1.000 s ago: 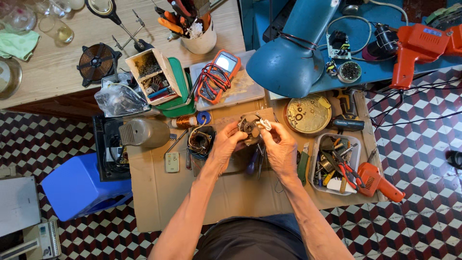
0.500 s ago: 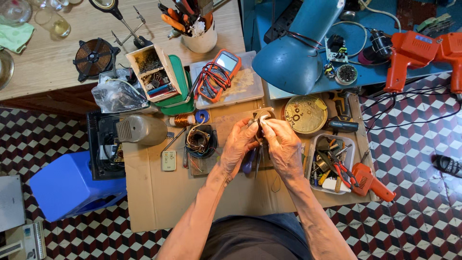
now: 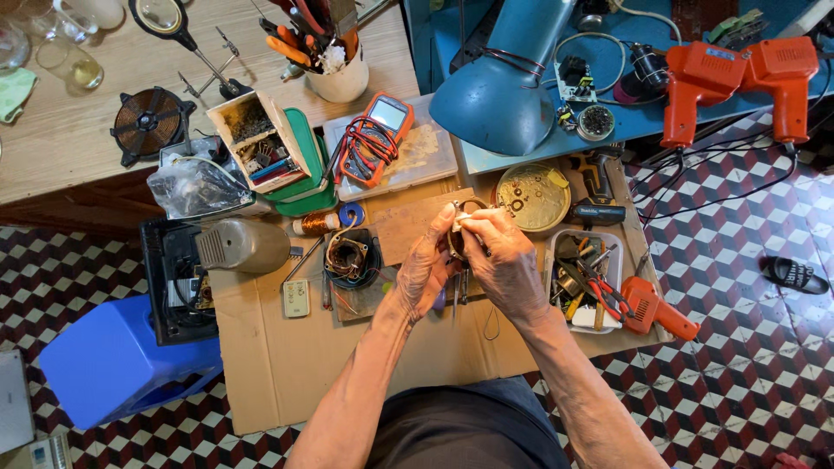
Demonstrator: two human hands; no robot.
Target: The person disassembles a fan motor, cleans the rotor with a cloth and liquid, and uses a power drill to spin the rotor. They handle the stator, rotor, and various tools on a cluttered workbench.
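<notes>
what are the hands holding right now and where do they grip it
Both hands hold one small ring-shaped metal part over the cardboard. The left hand grips its left rim; the right hand pinches its top, where something white sits. What the part is cannot be told.

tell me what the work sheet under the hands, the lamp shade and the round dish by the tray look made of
Work sheet: corrugated cardboard, matte brown, with creases and raw edges. Lamp shade: probably painted metal, smooth blue with a soft sheen. Round dish: seemingly brass-toned metal, dull yellow shine. The hands hide most of the small part they hold.
</notes>
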